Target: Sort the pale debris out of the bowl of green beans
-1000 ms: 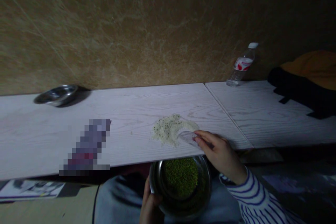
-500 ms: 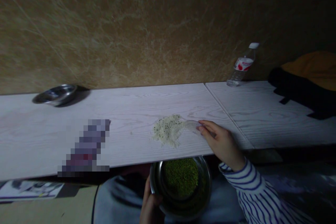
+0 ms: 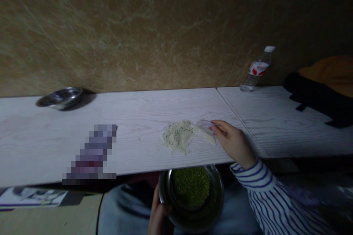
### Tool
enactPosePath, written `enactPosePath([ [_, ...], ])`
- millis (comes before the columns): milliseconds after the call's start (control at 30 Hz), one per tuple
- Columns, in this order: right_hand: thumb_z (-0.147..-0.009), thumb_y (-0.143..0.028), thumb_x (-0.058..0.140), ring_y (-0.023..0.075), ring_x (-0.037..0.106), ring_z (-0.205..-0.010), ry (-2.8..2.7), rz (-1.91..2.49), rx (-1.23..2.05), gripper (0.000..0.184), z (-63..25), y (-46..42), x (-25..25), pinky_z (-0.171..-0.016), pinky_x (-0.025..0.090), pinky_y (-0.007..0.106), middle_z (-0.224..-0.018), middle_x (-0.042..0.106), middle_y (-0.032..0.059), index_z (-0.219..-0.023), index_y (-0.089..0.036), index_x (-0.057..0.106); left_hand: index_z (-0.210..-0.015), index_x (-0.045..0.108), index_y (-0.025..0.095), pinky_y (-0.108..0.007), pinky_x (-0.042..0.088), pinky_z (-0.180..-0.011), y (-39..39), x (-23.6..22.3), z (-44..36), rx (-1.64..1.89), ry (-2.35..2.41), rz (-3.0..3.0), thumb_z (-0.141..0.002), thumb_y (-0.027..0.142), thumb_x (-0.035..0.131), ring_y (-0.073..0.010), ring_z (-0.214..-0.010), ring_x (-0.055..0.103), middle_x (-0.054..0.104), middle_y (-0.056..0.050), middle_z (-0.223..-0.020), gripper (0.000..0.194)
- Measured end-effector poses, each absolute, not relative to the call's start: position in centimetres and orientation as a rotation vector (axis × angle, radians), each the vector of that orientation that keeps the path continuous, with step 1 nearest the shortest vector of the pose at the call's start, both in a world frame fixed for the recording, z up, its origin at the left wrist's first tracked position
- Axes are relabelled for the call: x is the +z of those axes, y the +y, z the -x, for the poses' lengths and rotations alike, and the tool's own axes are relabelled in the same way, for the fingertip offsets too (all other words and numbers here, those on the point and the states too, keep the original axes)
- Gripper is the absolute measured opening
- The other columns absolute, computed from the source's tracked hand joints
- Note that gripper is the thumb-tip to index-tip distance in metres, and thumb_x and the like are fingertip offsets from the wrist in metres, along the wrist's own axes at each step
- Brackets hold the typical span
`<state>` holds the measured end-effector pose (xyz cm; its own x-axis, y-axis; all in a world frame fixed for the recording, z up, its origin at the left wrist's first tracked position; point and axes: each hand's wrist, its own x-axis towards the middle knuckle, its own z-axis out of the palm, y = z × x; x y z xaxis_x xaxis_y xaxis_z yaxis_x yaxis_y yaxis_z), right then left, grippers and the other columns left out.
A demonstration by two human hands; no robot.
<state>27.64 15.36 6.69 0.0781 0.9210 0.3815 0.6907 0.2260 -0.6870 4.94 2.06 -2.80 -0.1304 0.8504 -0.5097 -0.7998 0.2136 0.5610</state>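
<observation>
My right hand (image 3: 234, 142) pinches a thin, clear plastic piece with a rounded edge (image 3: 203, 121) just above the tabletop; its full shape is hard to make out. Left of it lies a pile of white rice (image 3: 176, 141) with green mung beans scattered through it, mostly along the top. A narrow streak of rice (image 3: 206, 134) runs from the pile to beneath my right fingers. Over my lap, below the table's front edge, my left hand (image 3: 160, 213) grips the left rim of a steel bowl (image 3: 218, 191). Green mung beans (image 3: 191, 187) cover its bottom.
An empty-looking steel bowl (image 3: 60, 99) stands tilted in view at the back left of the white wood-grain table (image 3: 132, 110). A blurred-out flat object (image 3: 92, 154) lies at the front left. Back right are a water bottle (image 3: 256, 69) and a black and orange cloth item (image 3: 322, 84).
A streak of rice now reaches right from the pile toward my right hand. The clear piece appears raised and tilted compared with before. My left hand keeps its hold on the bowl.
</observation>
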Motion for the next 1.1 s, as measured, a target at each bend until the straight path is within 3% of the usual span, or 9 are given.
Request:
enactPosePath([
  [200, -0.090, -0.027, 0.056, 0.0242, 0.074, -0.094, -1.734, 1.494, 0.395, 0.026, -26.2, 16.5, 6.9, -0.084, 0.058, 0.039, -0.105, 0.078, 0.0095, -0.109, -0.020, 0.072, -0.093, 0.079, 0.035, -0.050, 0.035, -0.111, 2.0, -2.6, -4.6, 1.377, 0.952, -0.070, -0.052, 0.023, 0.075, -0.0400, -0.129, 0.052, 0.078, 0.000, -0.104, 0.043],
  [367, -0.086, -0.025, 0.059, 0.0218, 0.075, -0.089, -1.654, 1.390, 0.629, 0.024, -25.5, 16.3, 6.7, -0.080, 0.060, 0.036, -0.096, 0.079, 0.0082, -0.105, -0.020, 0.072, -0.101, 0.077, 0.034, -0.047, 0.036, -0.111, 1.9, -2.5, -4.6, 1.380, 0.939, -0.117, -0.056, 0.022, 0.072, -0.0375, -0.138, 0.042, 0.078, -0.001, -0.107, 0.046],
  [533, -0.083, -0.030, 0.062, 0.0219, 0.076, -0.084, -1.560, 1.322, 0.785, 0.024, -25.8, 15.9, 6.5, -0.076, 0.061, 0.035, -0.089, 0.079, 0.0082, -0.102, -0.018, 0.072, -0.115, 0.073, 0.032, -0.053, 0.040, -0.107, 1.6, -2.5, -4.8, 1.368, 0.969, -0.153, -0.059, 0.027, 0.073, -0.0396, -0.135, 0.046, 0.075, -0.005, -0.114, 0.056],
  [900, -0.081, -0.029, 0.063, 0.0201, 0.075, -0.068, -1.491, 1.349, 0.824, 0.023, -24.8, 15.7, 6.3, -0.060, 0.060, 0.030, -0.078, 0.079, 0.0066, -0.100, -0.018, 0.071, -0.100, 0.077, 0.031, -0.050, 0.036, -0.110, 2.0, -2.1, -4.7, 1.396, 0.959, -0.119, -0.053, 0.020, 0.070, -0.0395, -0.135, 0.045, 0.077, -0.002, -0.108, 0.050],
  [1100, -0.082, -0.028, 0.062, 0.0198, 0.075, -0.067, -1.507, 1.324, 0.893, 0.023, -23.4, 14.7, 6.9, -0.063, 0.061, 0.031, -0.080, 0.079, 0.0069, -0.101, -0.019, 0.071, -0.100, 0.077, 0.030, -0.052, 0.040, -0.107, 1.9, -1.8, -4.8, 1.414, 0.990, -0.132, -0.054, 0.022, 0.072, -0.0413, -0.131, 0.048, 0.077, -0.003, -0.109, 0.047],
])
